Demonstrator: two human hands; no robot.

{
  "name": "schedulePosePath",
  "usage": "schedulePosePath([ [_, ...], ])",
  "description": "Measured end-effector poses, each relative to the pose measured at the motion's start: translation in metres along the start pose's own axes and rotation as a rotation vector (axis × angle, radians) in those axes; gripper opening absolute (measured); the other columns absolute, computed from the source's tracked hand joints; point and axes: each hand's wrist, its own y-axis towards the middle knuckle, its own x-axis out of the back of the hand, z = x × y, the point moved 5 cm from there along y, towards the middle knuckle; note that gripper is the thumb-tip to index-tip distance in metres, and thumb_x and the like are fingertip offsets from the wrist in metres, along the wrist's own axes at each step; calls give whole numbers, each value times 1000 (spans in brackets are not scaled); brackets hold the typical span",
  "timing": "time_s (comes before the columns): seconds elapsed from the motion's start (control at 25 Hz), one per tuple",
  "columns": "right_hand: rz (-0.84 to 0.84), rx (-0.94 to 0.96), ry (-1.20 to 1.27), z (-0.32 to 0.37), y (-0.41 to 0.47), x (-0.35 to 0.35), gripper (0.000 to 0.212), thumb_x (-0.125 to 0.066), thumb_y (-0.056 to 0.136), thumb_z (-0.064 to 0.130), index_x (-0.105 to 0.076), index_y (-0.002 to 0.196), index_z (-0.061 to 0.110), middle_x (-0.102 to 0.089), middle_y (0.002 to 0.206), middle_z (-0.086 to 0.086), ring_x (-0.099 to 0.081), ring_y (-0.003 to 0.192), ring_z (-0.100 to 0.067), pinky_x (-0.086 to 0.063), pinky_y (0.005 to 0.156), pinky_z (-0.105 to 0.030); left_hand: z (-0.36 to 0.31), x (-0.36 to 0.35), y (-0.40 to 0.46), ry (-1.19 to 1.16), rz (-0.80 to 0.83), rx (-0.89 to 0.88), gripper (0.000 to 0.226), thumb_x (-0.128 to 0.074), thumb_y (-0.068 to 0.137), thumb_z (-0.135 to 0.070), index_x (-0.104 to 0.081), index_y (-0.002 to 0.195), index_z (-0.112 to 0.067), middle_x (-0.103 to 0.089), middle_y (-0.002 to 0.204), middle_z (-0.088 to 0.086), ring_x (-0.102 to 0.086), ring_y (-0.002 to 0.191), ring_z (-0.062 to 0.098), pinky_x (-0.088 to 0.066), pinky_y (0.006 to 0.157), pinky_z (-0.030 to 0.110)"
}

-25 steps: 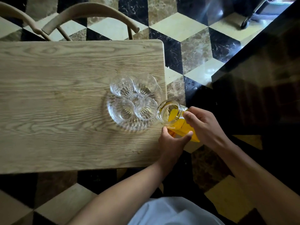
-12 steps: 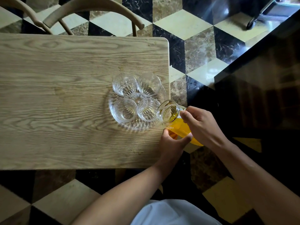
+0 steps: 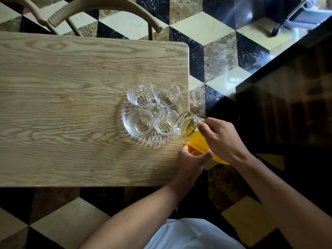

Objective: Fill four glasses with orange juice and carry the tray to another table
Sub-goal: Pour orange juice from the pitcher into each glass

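Observation:
A round clear glass tray [image 3: 125, 123] lies near the right end of the wooden table [image 3: 71, 105]. Several clear ribbed glasses stand on it, among them the near right glass [image 3: 166, 122], the near left glass [image 3: 140, 122] and a far glass [image 3: 140, 94]; all look empty. A glass jug of orange juice [image 3: 195, 136] is tilted, its mouth at the rim of the near right glass. My right hand [image 3: 221, 139] grips the jug from above. My left hand [image 3: 191, 159] holds it from below.
Two wooden chair backs [image 3: 107, 8] stand beyond the table's far edge. A dark glossy counter [image 3: 287, 105] runs along the right. The floor is patterned tile, and a wheeled metal frame [image 3: 287, 20] stands at the top right.
The jug has tipped further and its mouth has come to the near right glass. Both hands moved slightly with it; the view shifted a little.

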Motion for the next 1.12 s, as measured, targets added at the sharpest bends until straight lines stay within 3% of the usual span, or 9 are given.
schedulePosePath([
  [0.28,6,-32,-47,7,2,-1,42,-56,99,30,-52,65,5,-44,52,4,-36,46,-8,-28,43,-21,2,1,1,27,-9,-9,40,-95,67,-7,-71,99,-11,-82,91,5,-75,78,15,-60,71,29],
  [0.44,5,-36,-66,13,4,-2,43,-56,99,30,-50,64,7,-43,51,5,-36,47,-10,-28,44,-25,0,-1,0,34,-6,2,37,-95,67,-4,-68,91,-14,-78,78,-4,-71,66,5,-56,62,21],
  [0.6,3,-28,-96,19,6,-2,42,-55,99,30,-50,63,7,-43,51,5,-37,48,-10,-28,46,-28,-5,-4,-1,-5,4,20,38,-91,70,5,-67,94,-10,-77,79,-3,-71,64,4,-55,59,18],
  [0.96,10,-15,-149,25,9,-3,44,-54,99,33,-50,63,8,-44,52,3,-37,48,-12,-29,46,-29,-10,-5,-3,-5,-13,24,36,-95,65,-1,-69,86,-14,-79,78,-1,-70,67,12,-58,67,32],
  [1.12,17,-18,-184,29,10,-5,44,-53,99,33,-46,60,13,-43,51,4,-37,47,-12,-29,46,-29,-12,-5,-6,9,-12,2,34,-95,68,-2,-66,80,-15,-74,67,-9,-64,57,2,-53,56,19],
])
